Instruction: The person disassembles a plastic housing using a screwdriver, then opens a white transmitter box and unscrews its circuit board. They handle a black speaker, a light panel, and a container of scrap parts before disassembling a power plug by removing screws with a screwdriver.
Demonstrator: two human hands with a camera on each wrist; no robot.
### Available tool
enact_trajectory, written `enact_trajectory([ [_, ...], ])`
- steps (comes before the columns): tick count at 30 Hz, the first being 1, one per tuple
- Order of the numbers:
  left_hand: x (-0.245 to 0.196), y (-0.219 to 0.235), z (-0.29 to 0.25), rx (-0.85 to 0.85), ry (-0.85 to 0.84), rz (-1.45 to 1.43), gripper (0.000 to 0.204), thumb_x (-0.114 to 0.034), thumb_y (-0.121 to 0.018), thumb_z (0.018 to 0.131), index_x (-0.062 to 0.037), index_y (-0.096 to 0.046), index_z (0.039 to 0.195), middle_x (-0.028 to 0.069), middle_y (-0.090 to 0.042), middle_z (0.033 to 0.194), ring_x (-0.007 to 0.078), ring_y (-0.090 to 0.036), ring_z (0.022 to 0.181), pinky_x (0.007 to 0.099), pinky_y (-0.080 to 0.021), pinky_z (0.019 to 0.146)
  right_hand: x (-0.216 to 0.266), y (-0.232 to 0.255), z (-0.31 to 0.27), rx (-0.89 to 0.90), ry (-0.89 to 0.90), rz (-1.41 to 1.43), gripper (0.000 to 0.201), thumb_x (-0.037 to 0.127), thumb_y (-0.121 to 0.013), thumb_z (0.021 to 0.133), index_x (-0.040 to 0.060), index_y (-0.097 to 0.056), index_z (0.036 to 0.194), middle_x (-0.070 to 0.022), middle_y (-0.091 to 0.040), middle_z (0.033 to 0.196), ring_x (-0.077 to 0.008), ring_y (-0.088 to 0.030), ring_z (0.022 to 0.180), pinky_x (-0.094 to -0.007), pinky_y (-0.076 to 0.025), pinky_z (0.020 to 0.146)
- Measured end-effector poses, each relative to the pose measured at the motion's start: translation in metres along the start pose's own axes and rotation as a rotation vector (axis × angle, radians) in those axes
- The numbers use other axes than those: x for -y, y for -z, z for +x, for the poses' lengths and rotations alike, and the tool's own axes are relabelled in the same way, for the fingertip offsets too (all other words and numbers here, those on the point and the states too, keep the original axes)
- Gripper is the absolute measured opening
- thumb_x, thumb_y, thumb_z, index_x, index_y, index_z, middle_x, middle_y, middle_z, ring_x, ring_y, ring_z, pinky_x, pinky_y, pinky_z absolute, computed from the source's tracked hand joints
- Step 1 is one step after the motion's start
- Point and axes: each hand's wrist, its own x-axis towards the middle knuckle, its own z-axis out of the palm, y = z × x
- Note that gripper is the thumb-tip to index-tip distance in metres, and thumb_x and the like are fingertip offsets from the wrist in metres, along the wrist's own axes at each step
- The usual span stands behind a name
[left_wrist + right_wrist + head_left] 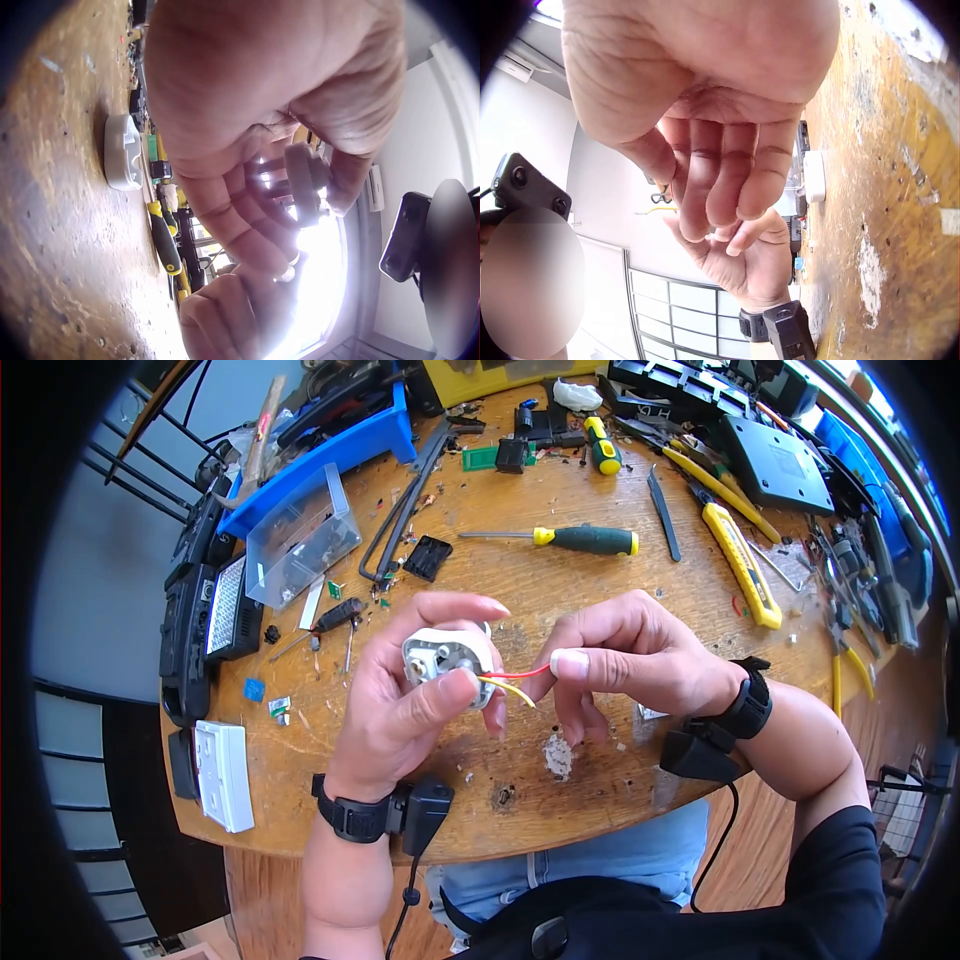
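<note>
My left hand [385,685] grips a white electrical plug [425,662] above the table, its thumb across the front. The plug's inside faces up, with metal terminals showing; in the left wrist view the plug [301,184] is edge-on, its prongs toward the palm. A red wire [520,673] and a yellow wire [513,691] come out of the plug toward the right. My right hand [635,655] pinches the red wire's end between thumb and index finger. Beside that thumb the yellow wire's tip hangs loose. In the right wrist view the fingers hide the plug.
A green-and-yellow screwdriver [590,540] lies beyond the hands, a yellow utility knife [742,565] to the right. White socket block [224,775] stands at the left edge. A clear plastic bin [305,540], a blue tray [330,460] and small scraps lie at the back left.
</note>
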Motion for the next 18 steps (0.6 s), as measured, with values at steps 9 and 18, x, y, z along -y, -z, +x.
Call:
enact_trajectory([
  [9,-0.006,-0.005,-0.001,0.033,0.095,0.165,0.021,-0.014,-0.067,0.081,-0.0003,-0.056,0.092,0.0057,-0.057,0.085,0.0119,-0.060,0.074,0.0239,-0.051,0.067,-0.001,0.005,0.001,-0.081,0.014,0.045,0.032,0.028,-0.050,0.095,-0.0009,-0.063,0.098,-0.0048,-0.062,0.065,-0.0085,-0.057,0.055,-0.0207,-0.043,0.052],
  [18,-0.013,-0.004,-0.008,0.043,0.281,0.284,0.029,-0.018,-0.066,0.082,0.0011,-0.057,0.101,0.0045,-0.060,0.081,0.0108,-0.061,0.074,0.0232,-0.050,0.067,0.001,0.004,0.001,-0.096,0.028,0.029,0.025,0.020,-0.052,0.093,-0.0029,-0.061,0.087,-0.0087,-0.061,0.065,-0.0129,-0.059,0.058,-0.0243,-0.045,0.053],
])
